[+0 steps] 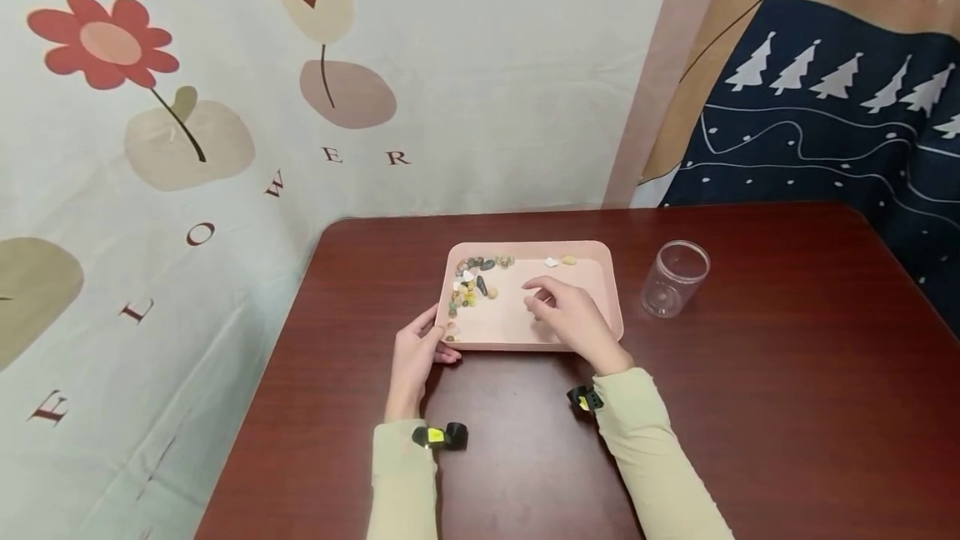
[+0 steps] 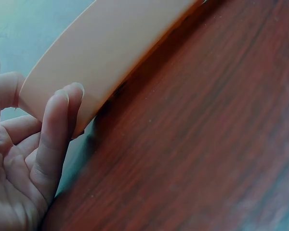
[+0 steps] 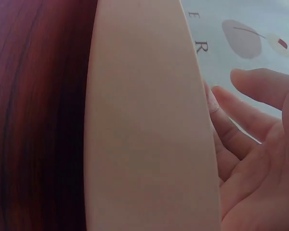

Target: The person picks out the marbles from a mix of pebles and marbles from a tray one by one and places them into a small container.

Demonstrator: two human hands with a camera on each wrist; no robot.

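A shallow pink tray (image 1: 510,325) lies on the table, with many small pebbles (image 1: 482,284) in dark, yellow and white tones gathered along its left side. A white pebble (image 1: 551,262) and a yellow one (image 1: 569,260) sit near the back right. My left hand (image 1: 414,352) grips the tray's front left corner; in the left wrist view its fingers (image 2: 55,120) press the outer wall. Over the tray's right half is my right hand (image 1: 573,319), thumb and fingers apart, nothing seen between them. The tray wall (image 3: 144,120) partly hides its fingertips in the right wrist view.
A clear, empty cylindrical jar (image 1: 675,277) stands on the dark red wooden table (image 1: 780,373), right of the tray. Behind the table hang a pale flower-printed cloth (image 1: 487,90) and a navy tree-printed cloth (image 1: 817,132). Black cameras are strapped on both wrists.
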